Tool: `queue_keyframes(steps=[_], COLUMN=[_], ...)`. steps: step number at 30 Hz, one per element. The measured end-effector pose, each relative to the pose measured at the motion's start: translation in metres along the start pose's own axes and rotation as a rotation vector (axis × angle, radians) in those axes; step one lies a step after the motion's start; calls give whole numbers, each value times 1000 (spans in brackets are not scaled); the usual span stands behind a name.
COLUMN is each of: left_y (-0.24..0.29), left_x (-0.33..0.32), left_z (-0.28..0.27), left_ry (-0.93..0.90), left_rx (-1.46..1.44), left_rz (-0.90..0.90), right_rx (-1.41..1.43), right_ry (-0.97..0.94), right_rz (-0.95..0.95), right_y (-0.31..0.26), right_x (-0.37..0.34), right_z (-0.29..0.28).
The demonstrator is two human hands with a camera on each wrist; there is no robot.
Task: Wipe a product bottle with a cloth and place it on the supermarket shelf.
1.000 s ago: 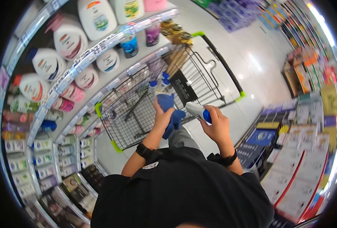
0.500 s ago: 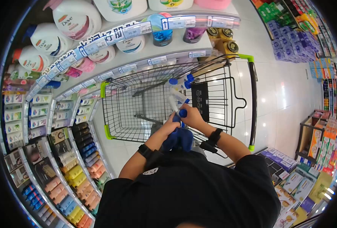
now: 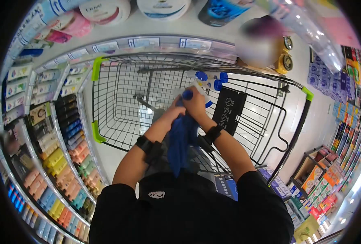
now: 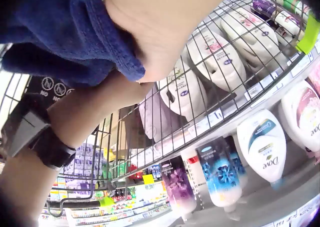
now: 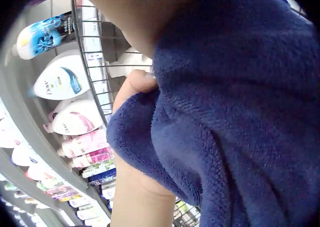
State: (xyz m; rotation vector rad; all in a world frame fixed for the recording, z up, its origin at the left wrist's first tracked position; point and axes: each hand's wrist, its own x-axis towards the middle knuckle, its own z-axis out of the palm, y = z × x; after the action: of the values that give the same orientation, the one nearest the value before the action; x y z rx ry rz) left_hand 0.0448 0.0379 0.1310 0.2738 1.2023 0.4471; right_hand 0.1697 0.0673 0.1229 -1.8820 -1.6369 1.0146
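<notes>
My left hand point(image 3: 173, 114) grips a dark blue towel point(image 3: 182, 140), which hangs in loose folds below it. Right beside it, my right hand point(image 3: 194, 103) holds a white bottle by its blue cap point(image 3: 187, 95); most of that bottle is hidden by the hands and towel. In the right wrist view, the towel point(image 5: 235, 117) covers much of the frame, with my left thumb point(image 5: 136, 83) at its edge. Several more white bottles with blue caps point(image 3: 213, 79) lie in the shopping cart point(image 3: 119, 97), just beyond my hands.
A dark sign panel point(image 3: 229, 107) sits at the cart's handle end. Shelves of lotion and wash bottles point(image 3: 164, 8) run along the far side, with more shelving point(image 3: 46, 142) at left. Stacked boxes point(image 3: 319, 175) stand at right. Jars with gold lids point(image 3: 285, 63) are behind the cart.
The right hand, first apart with a bottle, has come in to the left hand and towel. Both hands now reach further over the cart, and the towel hangs longer. The camera view has turned.
</notes>
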Motion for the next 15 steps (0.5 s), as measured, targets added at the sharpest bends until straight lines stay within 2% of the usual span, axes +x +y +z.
queue_keyframes(steps=[3,10,13,15], left_y=[18,27,25,21], left_x=[28,59,63,67], left_z=[-9,-18,-19,-18], left_ry=[-45,-8,-32,-51], left_rx=[-147,47,78,56], left_rz=[-17,42,44,52], right_rx=[-32,-200,-215,-194], right_ry=[38,44,95,63], right_rz=[-16,20,-49,-58], right_y=[3,24,42,49], right_x=[30,64,67,66], right_z=[15,37,42,37])
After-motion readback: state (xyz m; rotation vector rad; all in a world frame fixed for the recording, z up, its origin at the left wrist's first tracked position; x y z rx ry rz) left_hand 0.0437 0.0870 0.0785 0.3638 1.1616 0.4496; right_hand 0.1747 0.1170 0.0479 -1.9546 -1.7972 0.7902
